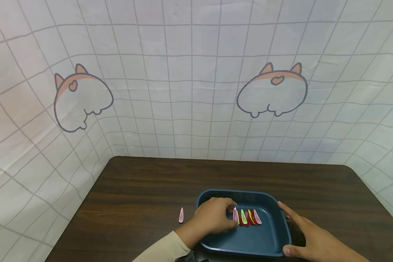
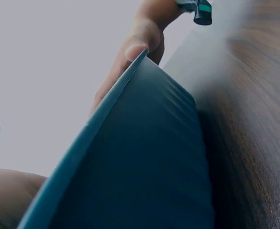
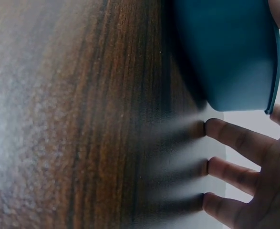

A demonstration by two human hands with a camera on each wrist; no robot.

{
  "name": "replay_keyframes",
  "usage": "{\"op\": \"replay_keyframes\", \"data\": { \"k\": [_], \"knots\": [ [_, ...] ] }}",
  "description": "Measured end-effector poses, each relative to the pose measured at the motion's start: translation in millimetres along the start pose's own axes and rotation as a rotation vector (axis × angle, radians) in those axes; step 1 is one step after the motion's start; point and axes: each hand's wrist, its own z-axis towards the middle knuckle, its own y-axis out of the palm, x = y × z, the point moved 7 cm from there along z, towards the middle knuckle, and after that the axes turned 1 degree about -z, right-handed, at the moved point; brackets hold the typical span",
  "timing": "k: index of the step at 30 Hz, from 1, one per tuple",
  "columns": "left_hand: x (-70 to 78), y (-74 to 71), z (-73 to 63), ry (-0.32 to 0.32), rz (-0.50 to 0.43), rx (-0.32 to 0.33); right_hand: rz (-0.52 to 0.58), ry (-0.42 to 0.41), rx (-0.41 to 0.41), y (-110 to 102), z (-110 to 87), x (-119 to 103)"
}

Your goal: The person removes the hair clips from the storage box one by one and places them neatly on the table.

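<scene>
Nearest, below the tray's left end, a pale sleeve is seen. The tray's right end seems to be steadied by the right hand: its rim is touched by thumb and forefinger, while the other three fingers are spread outside the tray, with nothing grasped. Over the tray's left wall the left hand is extended, and its bent thumb and fingers are set about the leftmost clip; that clip seems to be pinched, though the contact is partly covered.

Inside the tray, hair clips in pink, red, yellow and green are laid side by side in a close row. From this, the lining-up is judged to be nearly done; what is left appears to be the leftmost clip's settling and one pink clip, left outside. The row is placed between the hands, just beside the left and well apart from the right. The pink clip is found left of the tray, on the counter, beyond the left wrist and touched by neither hand.

Behind the tray, the counter is backed by a grid-patterned cloth.
</scene>
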Motion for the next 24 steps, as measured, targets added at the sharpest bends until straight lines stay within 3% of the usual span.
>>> {"op": "replay_keyframes", "data": {
  "k": [14, 24],
  "knots": [
    [3.6, -11.4, -3.7, 0.13, -0.322, -0.027, -0.016, -0.042, 0.018, -3, 0.3, -4],
    [0.9, -29.9, -8.9, 0.154, -0.324, 0.014, 0.022, -0.067, 0.022, -1, 0.7, -2]
  ]
}}
